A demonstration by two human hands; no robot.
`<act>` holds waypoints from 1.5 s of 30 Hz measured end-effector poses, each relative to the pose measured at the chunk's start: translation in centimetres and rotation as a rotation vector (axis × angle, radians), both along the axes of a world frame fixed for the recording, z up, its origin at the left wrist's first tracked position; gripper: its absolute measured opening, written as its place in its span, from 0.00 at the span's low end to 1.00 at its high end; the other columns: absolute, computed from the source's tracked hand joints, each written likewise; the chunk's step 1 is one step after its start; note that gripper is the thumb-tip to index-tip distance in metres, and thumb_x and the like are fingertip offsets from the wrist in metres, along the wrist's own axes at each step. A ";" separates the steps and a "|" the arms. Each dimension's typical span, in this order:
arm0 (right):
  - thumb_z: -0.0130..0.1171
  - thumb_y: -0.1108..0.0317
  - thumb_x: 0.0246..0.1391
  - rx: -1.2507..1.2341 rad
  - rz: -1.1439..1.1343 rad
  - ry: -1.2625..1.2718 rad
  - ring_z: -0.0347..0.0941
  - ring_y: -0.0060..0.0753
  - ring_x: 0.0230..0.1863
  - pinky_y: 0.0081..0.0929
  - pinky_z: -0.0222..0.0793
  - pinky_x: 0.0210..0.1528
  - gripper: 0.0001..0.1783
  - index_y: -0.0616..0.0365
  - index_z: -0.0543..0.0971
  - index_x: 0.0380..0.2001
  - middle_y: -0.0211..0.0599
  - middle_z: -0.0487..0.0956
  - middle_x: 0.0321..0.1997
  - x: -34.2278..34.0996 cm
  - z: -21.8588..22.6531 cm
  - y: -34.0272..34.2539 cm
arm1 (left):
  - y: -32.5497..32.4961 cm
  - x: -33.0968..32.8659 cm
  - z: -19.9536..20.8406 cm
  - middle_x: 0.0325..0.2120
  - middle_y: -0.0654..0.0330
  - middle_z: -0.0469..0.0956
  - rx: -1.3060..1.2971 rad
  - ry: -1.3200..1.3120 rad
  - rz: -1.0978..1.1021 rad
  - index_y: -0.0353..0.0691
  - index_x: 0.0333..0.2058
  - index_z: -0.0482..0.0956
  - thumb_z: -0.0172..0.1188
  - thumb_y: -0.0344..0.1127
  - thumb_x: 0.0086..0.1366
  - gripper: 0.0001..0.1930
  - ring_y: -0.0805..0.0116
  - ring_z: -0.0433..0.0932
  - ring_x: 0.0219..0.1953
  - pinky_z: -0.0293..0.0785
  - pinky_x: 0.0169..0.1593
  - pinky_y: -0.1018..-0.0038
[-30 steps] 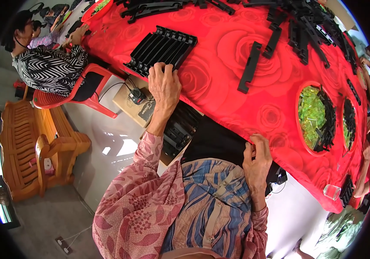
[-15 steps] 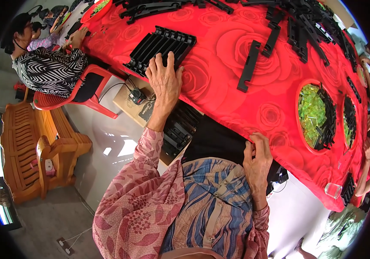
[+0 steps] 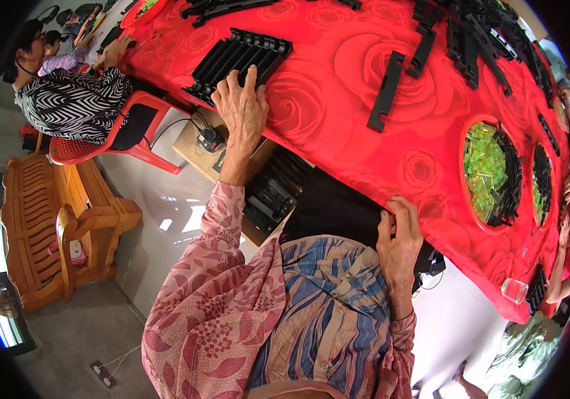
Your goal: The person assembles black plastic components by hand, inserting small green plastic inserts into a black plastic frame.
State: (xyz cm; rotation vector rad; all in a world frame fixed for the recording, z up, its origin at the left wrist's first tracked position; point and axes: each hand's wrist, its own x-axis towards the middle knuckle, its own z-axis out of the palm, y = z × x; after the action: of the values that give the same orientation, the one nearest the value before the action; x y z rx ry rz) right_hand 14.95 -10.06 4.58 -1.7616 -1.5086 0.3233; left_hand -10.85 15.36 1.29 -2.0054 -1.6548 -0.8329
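Note:
My left hand [image 3: 240, 110] lies with fingers spread on the near right edge of a row of black plastic strips [image 3: 242, 56], lined up side by side near the table's edge. Its fingertips touch the strips without wrapping round any. My right hand [image 3: 399, 233] rests at the near edge of the red rose-patterned tablecloth [image 3: 338, 153], fingers bent and apart, with nothing visible in it. Beyond, to the right of the row, a single notched black strip [image 3: 386, 93] lies on the cloth, its far end near another strip [image 3: 423, 52].
A heap of black strips [image 3: 471, 46] covers the far right. Two red bowls, the nearer one [image 3: 466, 174] holding green and black pieces, stand at right with a clear cup [image 3: 514, 290]. Below the table is a cardboard box [image 3: 195, 143]. A person [image 3: 75, 100] sits left on a red chair [image 3: 155, 156].
My left hand has shifted slightly left, and the row of black strips has moved a little left with it. My right hand stays at the table edge. The view has tilted slightly.

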 end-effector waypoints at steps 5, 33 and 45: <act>0.60 0.82 0.52 -0.006 -0.001 -0.006 0.80 0.47 0.33 0.34 0.76 0.29 0.11 0.65 0.76 0.40 0.48 0.77 0.46 0.1 -0.1 -0.2 | 0.9 -1.2 -0.1 0.49 0.51 0.74 0.020 0.015 0.002 0.48 0.52 0.78 0.66 0.37 0.55 0.24 0.53 0.70 0.49 0.63 0.51 0.58; 0.61 0.80 0.51 0.126 0.006 -0.065 0.80 0.48 0.33 0.35 0.77 0.32 0.10 0.65 0.77 0.39 0.44 0.75 0.45 0.5 -0.8 -0.3 | 1.0 -2.7 1.1 0.51 0.56 0.73 0.151 0.134 -0.007 0.46 0.53 0.77 0.69 0.42 0.57 0.25 0.53 0.68 0.55 0.63 0.55 0.55; 0.62 0.79 0.50 0.127 0.016 -0.080 0.78 0.47 0.29 0.36 0.76 0.29 0.12 0.64 0.75 0.39 0.44 0.74 0.45 0.5 -0.9 -0.3 | -5.5 15.5 4.0 0.37 0.40 0.78 -0.410 -0.459 -0.600 0.32 0.51 0.75 0.68 0.47 0.59 0.28 0.44 0.79 0.37 0.76 0.37 0.54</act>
State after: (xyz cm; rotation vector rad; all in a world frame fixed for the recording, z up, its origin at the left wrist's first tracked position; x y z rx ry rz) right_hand 15.43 -10.37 3.72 -1.6802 -1.5656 0.1623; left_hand 4.67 9.89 5.31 -2.8422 -1.5453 -1.3239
